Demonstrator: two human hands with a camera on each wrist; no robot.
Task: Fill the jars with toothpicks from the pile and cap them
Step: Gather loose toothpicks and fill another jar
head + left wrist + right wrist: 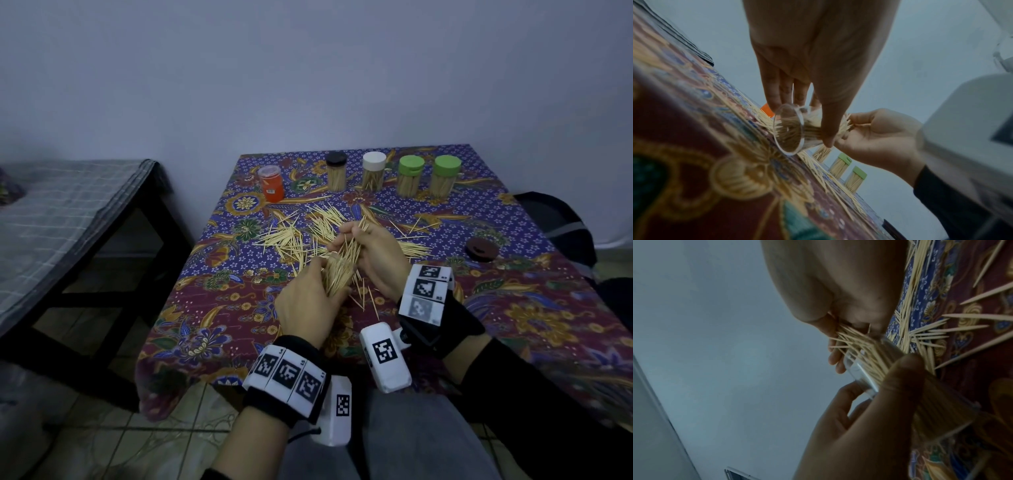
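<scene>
Tilting the clear jar [795, 131] in our left hand [305, 305], fingers clamped round it, so our right hand [376, 253], pinching a toothpick bundle [861, 350], slides them in.

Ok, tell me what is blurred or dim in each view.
Head view: dim bluish light, edges bent by the wide lens. Left wrist view: near tablecloth blurred, clear jar fairly sharp. Right wrist view: left hand soft and dark, toothpicks sharper.

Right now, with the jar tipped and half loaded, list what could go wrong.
1. The right hand feeds a splayed bundle of toothpicks; stray tips may miss the rim and spill.
2. The left hand holds the clear jar tilted, so loaded picks may slide out.
3. The dark lid lies well off to the right.
</scene>
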